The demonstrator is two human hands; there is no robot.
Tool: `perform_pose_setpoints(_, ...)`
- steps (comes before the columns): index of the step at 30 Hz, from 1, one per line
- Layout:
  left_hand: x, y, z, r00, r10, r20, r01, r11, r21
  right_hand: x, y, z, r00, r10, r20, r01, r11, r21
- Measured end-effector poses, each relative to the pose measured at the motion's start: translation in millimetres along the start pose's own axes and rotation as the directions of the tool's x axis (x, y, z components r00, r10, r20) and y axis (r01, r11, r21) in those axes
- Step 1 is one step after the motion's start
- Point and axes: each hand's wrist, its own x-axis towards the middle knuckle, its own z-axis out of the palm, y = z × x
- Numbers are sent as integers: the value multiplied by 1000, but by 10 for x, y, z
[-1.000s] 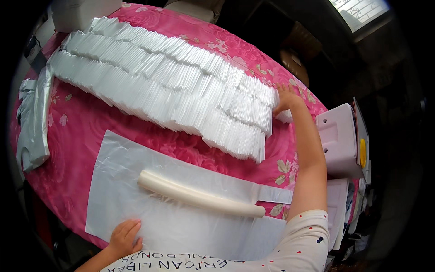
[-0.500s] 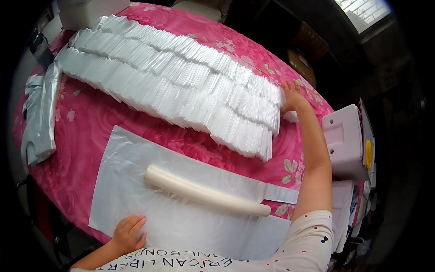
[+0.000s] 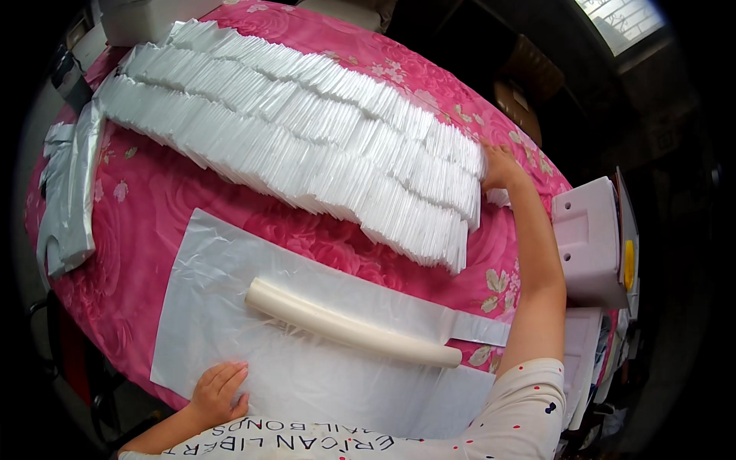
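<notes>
My left hand (image 3: 219,392) lies flat, fingers stretched out, on a translucent plastic bag (image 3: 207,284) spread near me. Across that bag rests a cream-coloured roller or tube (image 3: 349,326), touched by neither hand. Far to the right, my right hand (image 3: 502,166) has its fingers bent round the right end of the rows of thin folded white plastic bags (image 3: 307,138). Those bags stand packed on edge in long overlapping rows. The fingertips there are partly hidden. A small white piece (image 3: 498,198) shows beneath that hand.
The round table has a pink flowered cloth (image 3: 130,299). Silvery plastic bags (image 3: 73,199) hang over its left side. A white foam box (image 3: 586,234) stands at the right, another white box (image 3: 146,21) at the far left. A brown chair (image 3: 517,107) is beyond the table.
The fingers of my right hand, spread before, have drawn in against the end of the rows. My left hand and the roller stay in place; the view has shifted slightly.
</notes>
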Motion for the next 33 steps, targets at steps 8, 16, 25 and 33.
perform_pose_setpoints(8, 3, 12, 8, 1000, -10, 12, 10, 1000, 3, -191, 423, -17, 967, 227, -114, -80, 697, 712)
perform_pose_setpoints(16, -9, 15, 38, 1000, -21, 20, 21, 1000, 8, -312, 1575, 1391, 664, 709, 239, -511, 195, 837)
perform_pose_setpoints(25, -7, -2, 38, 1000, 5, 7, -5, 999, 33, -91, 1548, 1783, 700, 702, 133, -296, 115, 948)
perform_pose_setpoints(33, -26, 17, 40, 1000, -28, 4, 28, 999, 16, -318, 1024, 1248, 553, 696, -458, -196, 642, 741)
